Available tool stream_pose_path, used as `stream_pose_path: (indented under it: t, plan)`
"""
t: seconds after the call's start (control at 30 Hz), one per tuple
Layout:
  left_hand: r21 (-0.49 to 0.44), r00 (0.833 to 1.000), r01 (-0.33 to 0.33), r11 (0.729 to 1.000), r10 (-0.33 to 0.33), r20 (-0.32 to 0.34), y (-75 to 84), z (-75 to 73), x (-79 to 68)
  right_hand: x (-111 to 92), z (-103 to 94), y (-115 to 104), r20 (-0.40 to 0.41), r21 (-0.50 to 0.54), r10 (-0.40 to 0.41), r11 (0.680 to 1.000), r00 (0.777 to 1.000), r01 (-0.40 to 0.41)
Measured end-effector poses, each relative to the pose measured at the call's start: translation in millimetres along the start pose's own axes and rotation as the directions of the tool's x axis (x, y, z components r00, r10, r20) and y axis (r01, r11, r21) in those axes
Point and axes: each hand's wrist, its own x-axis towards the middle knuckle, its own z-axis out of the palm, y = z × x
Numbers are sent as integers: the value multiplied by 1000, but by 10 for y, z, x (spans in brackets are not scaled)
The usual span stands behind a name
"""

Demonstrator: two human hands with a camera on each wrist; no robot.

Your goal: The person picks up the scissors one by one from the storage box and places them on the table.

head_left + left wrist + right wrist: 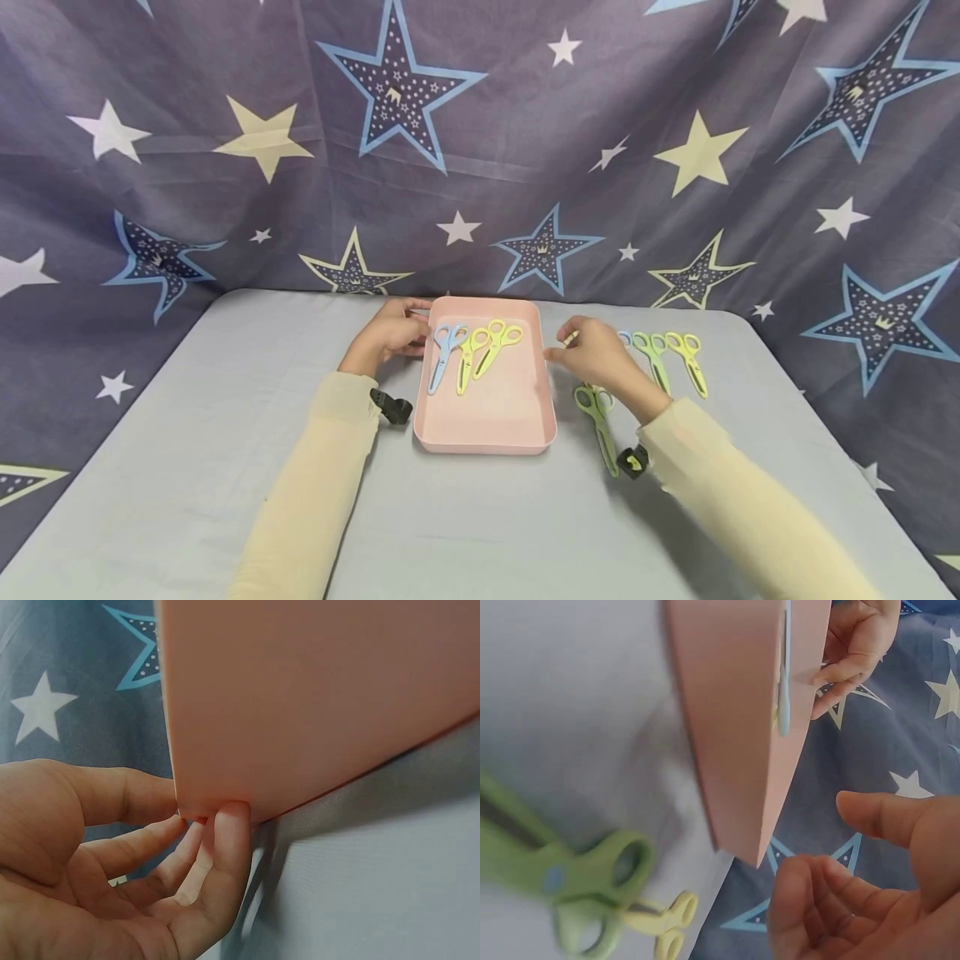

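Left hand: the left hand (393, 329) grips the pink tray (487, 417) at its far left corner, thumb bent against the left wall, fingertips gathered at the edge
Right hand: the right hand (596, 350) holds nothing, thumb and fingers apart, near the tray's right wall
Steadying: light pressure low on the walls would likely serve best, since a hard squeeze could bow the thin sides
Clearance: the right wrist should probably stay above the green scissors (602, 429) on the table (465, 533)
Inside the tray: blue scissors (441, 368) and two yellow scissors (495, 346), ring handles far, tapering blades near
Materials: tray smooth, shallow, round-cornered; scissors seemingly plastic; table cover plain grey, apparently cloth; backdrop (525, 125) creased and star-printed
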Motion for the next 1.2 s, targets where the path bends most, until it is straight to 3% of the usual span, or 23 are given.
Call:
stream_pose_path:
  t: [0.3,0.7,1.0,1.2]
  plan:
    - [1,1000,1,1000,-1,-6,-27,-9,36,288,151,-258,31,76,15,997,999,-17]
    - [3,1000,1,1000,-1,-5,-9,-3,12,570,271,-473,-2,129,56,990,998,-55]
    - [-3,1000,-1,1000,1,-5,17,-20,-7,714,419,-583,28,0,87,996,996,-87]
    - [-6,1000,0,1000,0,3,11,-4,-3,748,480,-563,68,-87,171,982,983,-165]
